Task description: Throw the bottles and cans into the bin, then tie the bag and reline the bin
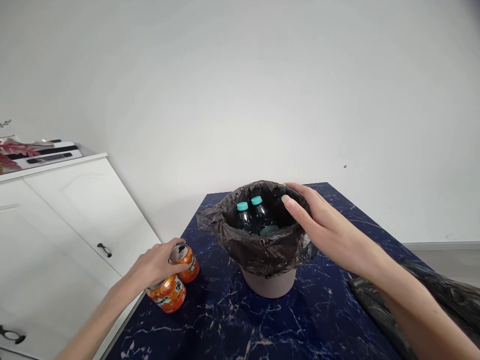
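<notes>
My left hand is curled round the top of an orange soda can, the thumb in front and the fingertips behind. A second orange soda can stands just in front of it, under my wrist, partly covered. In the middle of the table stands a small beige bin lined with a black plastic bag folded over its rim. My right hand holds the bin's right rim, the thumb over the inside. Inside the bin, two bottles with teal caps, a left one and a right one, stand tilted.
The dark blue marbled table reaches back to a white wall. A white cabinet with black handles stands along the left side, things piled on top. Black plastic lies at the table's right, partly under my right forearm.
</notes>
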